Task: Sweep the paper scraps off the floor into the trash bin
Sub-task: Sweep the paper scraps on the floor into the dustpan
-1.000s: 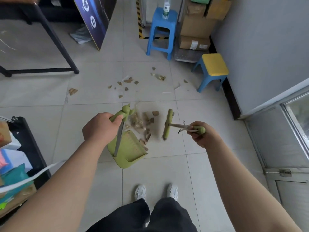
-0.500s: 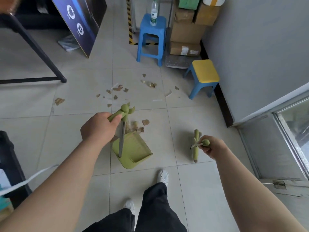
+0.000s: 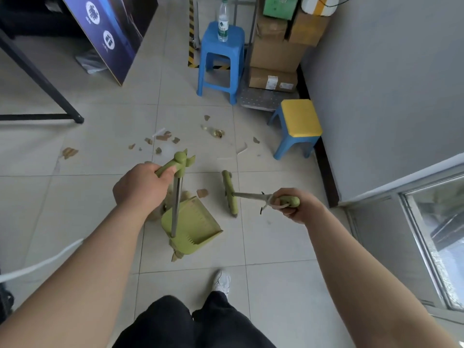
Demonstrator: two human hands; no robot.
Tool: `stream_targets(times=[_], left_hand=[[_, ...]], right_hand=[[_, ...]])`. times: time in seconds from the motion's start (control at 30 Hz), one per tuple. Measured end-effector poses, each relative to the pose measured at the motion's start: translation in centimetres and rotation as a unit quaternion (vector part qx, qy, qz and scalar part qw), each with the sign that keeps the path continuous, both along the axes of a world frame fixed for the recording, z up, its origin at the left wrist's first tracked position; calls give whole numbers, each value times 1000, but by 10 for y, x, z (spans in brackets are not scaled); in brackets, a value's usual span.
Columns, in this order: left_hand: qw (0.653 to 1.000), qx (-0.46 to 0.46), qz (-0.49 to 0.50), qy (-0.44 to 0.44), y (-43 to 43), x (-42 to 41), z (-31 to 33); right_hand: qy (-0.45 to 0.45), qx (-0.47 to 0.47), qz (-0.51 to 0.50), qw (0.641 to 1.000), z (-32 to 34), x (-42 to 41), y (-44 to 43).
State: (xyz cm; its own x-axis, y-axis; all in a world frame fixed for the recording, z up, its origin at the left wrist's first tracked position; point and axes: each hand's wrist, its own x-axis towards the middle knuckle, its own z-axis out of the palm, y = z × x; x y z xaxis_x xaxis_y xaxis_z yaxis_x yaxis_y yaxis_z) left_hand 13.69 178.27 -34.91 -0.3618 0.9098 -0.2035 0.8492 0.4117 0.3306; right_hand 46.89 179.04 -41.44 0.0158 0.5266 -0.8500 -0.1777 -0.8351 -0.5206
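My left hand (image 3: 141, 187) grips the green top of a long-handled green dustpan (image 3: 192, 228), whose pan rests tilted on the tiled floor. My right hand (image 3: 292, 204) grips the green handle of a small broom; its green head (image 3: 230, 192) is on the floor just right of the pan. One brown paper scrap (image 3: 202, 192) lies between pan and broom head, and a few more sit behind the pan near my left hand. Several scraps (image 3: 163, 138) are scattered farther ahead, with another (image 3: 69, 152) off to the left. No trash bin is in view.
A tall blue stool (image 3: 221, 59) with a water bottle stands ahead; a low yellow-topped stool (image 3: 297, 126) stands by the grey wall. Cardboard boxes (image 3: 273, 54) are stacked in the corner. A black table leg (image 3: 47, 89) and a leaning blue board (image 3: 113, 28) are at left.
The broom head has swung from low right by my hand back up and left toward the dustpan. The dustpan hand stays about where it was; my view has shifted with a step.
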Motion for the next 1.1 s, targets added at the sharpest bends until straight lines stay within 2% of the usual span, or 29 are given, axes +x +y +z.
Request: stream_targets(times=[0.23, 0.5, 0.73, 0.97, 1.1], left_hand=[[1000, 17, 10, -18, 39, 10, -3], [1000, 13, 0, -19, 96, 3, -11], [1000, -2, 2, -14, 155, -8, -7], [1000, 0, 10, -13, 200, -9, 2], [1000, 9, 17, -12, 222, -2, 0]], right_hand=[[-122, -9, 11, 992, -1, 26, 50], [-174, -43, 35, 983, -37, 9, 113], [-107, -49, 55, 991, -31, -43, 158], [-5, -19, -59, 998, 4, -10, 214], [-25, 4, -65, 998, 11, 9, 258]])
